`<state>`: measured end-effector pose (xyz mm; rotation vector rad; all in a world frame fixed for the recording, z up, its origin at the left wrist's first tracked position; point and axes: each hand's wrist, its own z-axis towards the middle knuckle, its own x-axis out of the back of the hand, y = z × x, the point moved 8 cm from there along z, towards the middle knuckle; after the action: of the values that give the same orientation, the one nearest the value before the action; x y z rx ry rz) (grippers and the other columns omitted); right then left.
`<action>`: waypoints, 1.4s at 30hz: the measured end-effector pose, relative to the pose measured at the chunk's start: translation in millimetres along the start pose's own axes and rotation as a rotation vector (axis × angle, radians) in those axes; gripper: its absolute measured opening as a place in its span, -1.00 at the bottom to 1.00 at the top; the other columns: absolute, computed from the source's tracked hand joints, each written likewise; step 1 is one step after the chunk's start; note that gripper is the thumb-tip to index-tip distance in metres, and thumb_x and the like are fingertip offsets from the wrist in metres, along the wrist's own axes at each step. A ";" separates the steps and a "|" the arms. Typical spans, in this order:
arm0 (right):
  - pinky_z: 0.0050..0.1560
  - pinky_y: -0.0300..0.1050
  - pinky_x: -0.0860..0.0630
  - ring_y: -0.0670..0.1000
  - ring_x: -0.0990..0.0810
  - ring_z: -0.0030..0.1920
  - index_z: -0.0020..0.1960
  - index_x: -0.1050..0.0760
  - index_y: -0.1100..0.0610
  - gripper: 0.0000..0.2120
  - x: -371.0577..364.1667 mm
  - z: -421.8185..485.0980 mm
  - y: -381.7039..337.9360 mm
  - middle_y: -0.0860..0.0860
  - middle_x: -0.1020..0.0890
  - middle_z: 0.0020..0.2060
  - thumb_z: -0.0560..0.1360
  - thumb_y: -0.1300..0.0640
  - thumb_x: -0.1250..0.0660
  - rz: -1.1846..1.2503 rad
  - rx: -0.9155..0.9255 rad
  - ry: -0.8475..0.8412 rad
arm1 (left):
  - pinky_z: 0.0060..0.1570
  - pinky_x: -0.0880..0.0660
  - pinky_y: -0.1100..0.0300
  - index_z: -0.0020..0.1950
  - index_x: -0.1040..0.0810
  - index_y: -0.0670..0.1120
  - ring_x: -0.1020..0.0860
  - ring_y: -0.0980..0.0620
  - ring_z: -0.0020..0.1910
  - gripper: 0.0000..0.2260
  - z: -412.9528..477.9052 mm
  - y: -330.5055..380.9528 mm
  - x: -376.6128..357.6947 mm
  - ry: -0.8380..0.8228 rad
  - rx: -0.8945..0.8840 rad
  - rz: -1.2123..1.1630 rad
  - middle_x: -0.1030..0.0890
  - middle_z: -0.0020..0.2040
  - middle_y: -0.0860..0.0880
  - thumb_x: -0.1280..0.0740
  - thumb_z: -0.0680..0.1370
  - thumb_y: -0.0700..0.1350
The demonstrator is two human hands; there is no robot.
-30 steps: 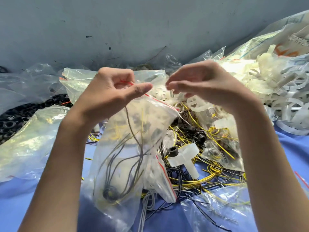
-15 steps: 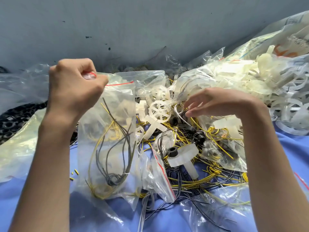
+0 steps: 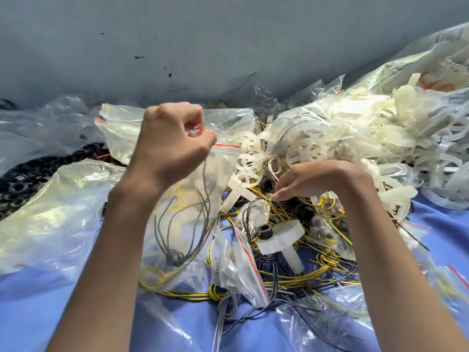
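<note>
My left hand [image 3: 170, 146] grips the top of a clear zip bag [image 3: 182, 240] with a red seal line, holding it up off the blue table. Grey and yellow wires and white plastic parts show through the bag. My right hand [image 3: 317, 179] reaches down into a tangle of yellow and black wires [image 3: 304, 273], its fingertips pinched together at the pile beside a black ring; what they hold is too small to tell. A white plastic gear with a shaft [image 3: 286, 240] lies just below that hand.
Clear bags of white plastic wheels [image 3: 380, 133] pile up at the right. A bag of black rings [image 3: 28, 179] lies at the left, a large yellowish bag [image 3: 50, 214] in front of it. A grey wall [image 3: 203, 47] runs behind. Blue table surface [image 3: 38, 313] shows in front.
My left hand swung left with the bag, then came back toward the middle. My right hand let go of the bag's top and dropped down into the wire pile.
</note>
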<state>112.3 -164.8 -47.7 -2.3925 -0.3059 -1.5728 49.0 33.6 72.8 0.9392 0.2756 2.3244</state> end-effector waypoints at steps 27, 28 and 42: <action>-0.18 -0.23 -0.50 -0.04 -0.56 -0.32 -0.02 -0.51 0.16 -0.77 82.7 -70.5 -36.7 0.00 -0.66 -0.26 0.53 0.44 -0.21 0.927 0.697 0.540 | -0.47 -0.18 0.37 -0.07 -0.58 -0.18 -0.27 0.14 -0.49 -0.82 -11.0 16.4 -42.0 -0.295 -0.053 -0.253 -0.34 -0.49 0.06 -0.29 0.59 -0.09; -0.16 -0.22 -0.52 -0.05 -0.57 -0.31 -0.02 -0.51 0.16 -0.81 83.3 -70.4 -37.2 0.02 -0.65 -0.24 0.53 0.41 -0.23 0.943 0.701 0.548 | -0.47 -0.18 0.36 -0.10 -0.59 -0.18 -0.29 0.14 -0.49 -0.81 -11.1 16.8 -41.9 -0.292 -0.053 -0.249 -0.36 -0.49 0.06 -0.29 0.59 -0.08; 0.11 -0.08 -0.58 -0.08 -0.64 -0.04 0.12 -0.51 0.23 -0.77 79.3 -60.9 -57.3 0.03 -0.63 -0.11 0.63 0.21 -0.10 0.959 0.661 0.553 | -0.31 -0.33 0.47 -0.08 -0.57 -0.07 -0.47 0.28 -0.37 -0.88 -13.0 21.1 -46.1 -0.366 0.026 -0.548 -0.53 -0.39 0.13 -0.26 0.60 -0.15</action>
<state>72.6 -128.2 54.1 -1.2047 0.3460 -1.2705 56.3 -10.8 46.0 1.1155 0.3579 1.6256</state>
